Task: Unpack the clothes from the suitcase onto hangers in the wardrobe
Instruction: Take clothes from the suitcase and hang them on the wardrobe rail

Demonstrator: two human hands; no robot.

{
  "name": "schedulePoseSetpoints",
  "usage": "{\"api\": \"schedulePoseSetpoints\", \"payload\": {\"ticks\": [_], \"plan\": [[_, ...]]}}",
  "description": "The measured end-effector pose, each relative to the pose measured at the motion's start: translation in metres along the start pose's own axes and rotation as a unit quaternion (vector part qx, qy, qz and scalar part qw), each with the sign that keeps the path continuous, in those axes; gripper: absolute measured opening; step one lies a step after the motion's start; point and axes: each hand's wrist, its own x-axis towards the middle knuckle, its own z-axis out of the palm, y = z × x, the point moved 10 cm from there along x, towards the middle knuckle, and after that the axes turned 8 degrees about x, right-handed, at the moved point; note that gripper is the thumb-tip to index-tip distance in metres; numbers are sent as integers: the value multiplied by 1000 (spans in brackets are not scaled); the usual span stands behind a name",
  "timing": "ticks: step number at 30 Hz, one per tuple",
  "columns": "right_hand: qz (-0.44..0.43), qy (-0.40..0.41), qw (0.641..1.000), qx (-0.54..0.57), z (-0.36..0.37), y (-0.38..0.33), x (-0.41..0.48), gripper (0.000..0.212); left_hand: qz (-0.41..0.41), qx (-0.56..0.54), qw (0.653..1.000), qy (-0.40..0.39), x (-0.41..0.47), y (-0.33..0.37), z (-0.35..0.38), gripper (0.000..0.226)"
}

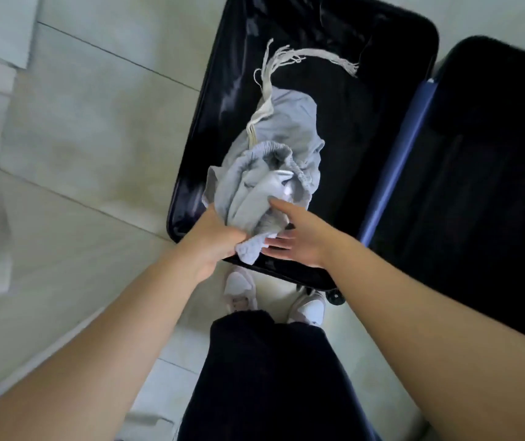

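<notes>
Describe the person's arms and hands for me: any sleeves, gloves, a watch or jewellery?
The left hand and right hand are ungloved, and no rings show, though the picture is slightly blurred. The left forearm and right forearm are bare as far as the frame edge. No sleeve, watch, bracelet or marking is visible on either.

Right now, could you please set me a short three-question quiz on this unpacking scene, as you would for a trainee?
1. True or false: the left hand grips the bunched light-grey fabric garment.
2. Which lies in the open black suitcase beyond the garment: A a wooden hanger, B a cream fringed cord, C a folded towel?
3. Fill in: the right hand has its fingers ____ (straight or curled).
Key: 1 true; 2 B; 3 straight.
</notes>
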Motion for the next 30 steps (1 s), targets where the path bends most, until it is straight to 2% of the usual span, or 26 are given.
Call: {"api": "schedulePoseSetpoints", "payload": {"ticks": [3, 5, 7, 10, 12, 14, 17, 20, 22, 23, 26, 28, 30], "plan": [[-64, 54, 996, 11, 2, 6, -51, 27, -33, 12, 999, 13, -53, 11, 18, 35], [-100, 100, 990, -25, -1, 0, -94, 33, -94, -11, 995, 25, -94, 12, 22, 27], [-112, 111, 985, -68, 2, -4, -133, 40, -142, -14, 990, 18, -129, 10, 23, 22], [-166, 116, 967, -154, 14, -16, -187, 48, -142, 146, 977, -59, -177, 9, 22, 31], [-202, 107, 950, -214, 31, -18, -233, 51, -121, 206, 968, -76, -213, 5, 17, 42], [-201, 69, 941, -262, 48, -10, -268, 54, -67, 235, 969, -21, -228, 7, 8, 56], [-160, -12, 925, -344, 83, 29, -325, 58, 32, 191, 971, 142, -276, 16, -12, 71], [-134, -57, 905, -400, 106, 66, -370, 61, 107, 203, 939, 256, -320, 27, -26, 83], [-122, -82, 903, -404, 115, 89, -397, 62, 126, 234, 917, 298, -347, 31, -29, 85], [-112, -93, 908, -393, 118, 100, -408, 62, 123, 245, 912, 306, -357, 31, -29, 75], [-98, -131, 904, -394, 131, 131, -444, 57, 109, 221, 910, 333, -392, 16, -33, 15], [-105, -149, 899, -399, 138, 142, -460, 54, 107, 157, 929, 319, -412, -1, -34, 9], [-130, -152, 896, -396, 147, 153, -477, 55, 102, 85, 934, 332, -446, -24, -41, 18]]}}
